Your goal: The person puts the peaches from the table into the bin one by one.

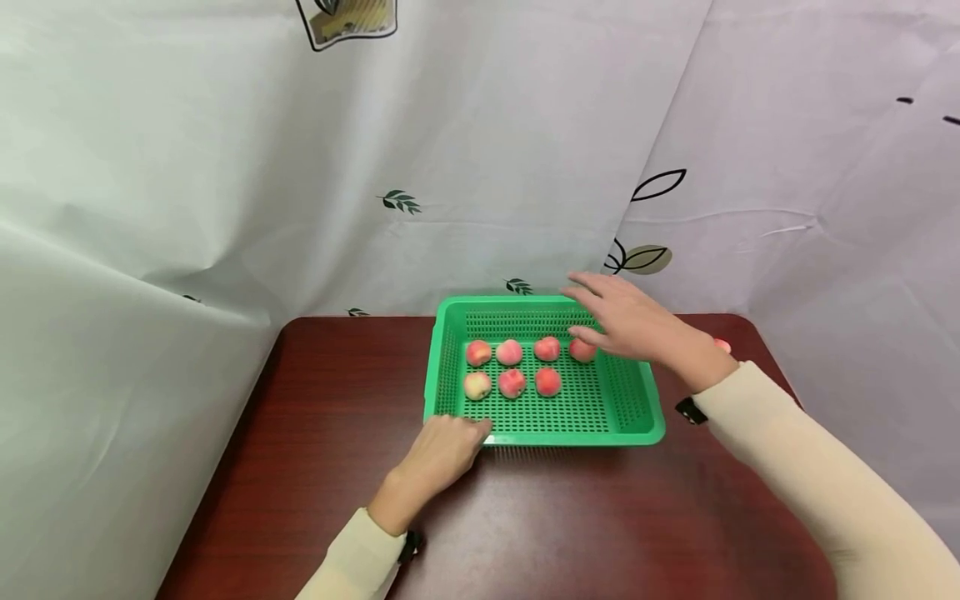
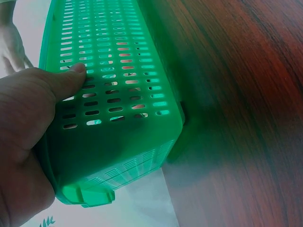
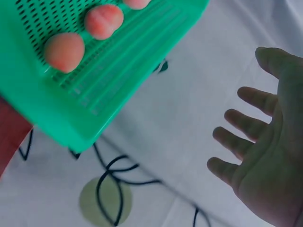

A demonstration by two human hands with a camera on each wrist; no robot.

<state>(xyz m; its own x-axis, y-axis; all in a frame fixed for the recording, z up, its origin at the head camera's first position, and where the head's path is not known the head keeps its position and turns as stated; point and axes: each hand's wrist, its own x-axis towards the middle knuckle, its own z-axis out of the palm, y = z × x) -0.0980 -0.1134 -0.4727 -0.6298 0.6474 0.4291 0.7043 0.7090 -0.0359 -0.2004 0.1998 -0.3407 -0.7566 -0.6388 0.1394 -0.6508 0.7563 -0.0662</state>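
Note:
A green perforated plastic basket (image 1: 555,438) stands on the table with several red-and-yellow peaches (image 1: 512,383) in two rows on its floor. My left hand (image 1: 447,446) grips its near rim by the left corner. In the left wrist view, the thumb of that hand (image 2: 28,104) lies against the slotted outer wall while the fingers are hidden behind the rim. Above the basket's back right part hovers my right hand (image 1: 626,317), its fingers spread and holding nothing. In the head view it partly covers the back-right peach (image 1: 582,350). The right wrist view shows the empty palm (image 3: 265,137) apart from the basket.
Another reddish round fruit (image 1: 722,344) shows beyond my right forearm, mostly hidden, at the right of the dark red wooden table (image 1: 337,400). A pale curtain with leaf prints (image 1: 487,150) hangs close behind the basket and along both sides.

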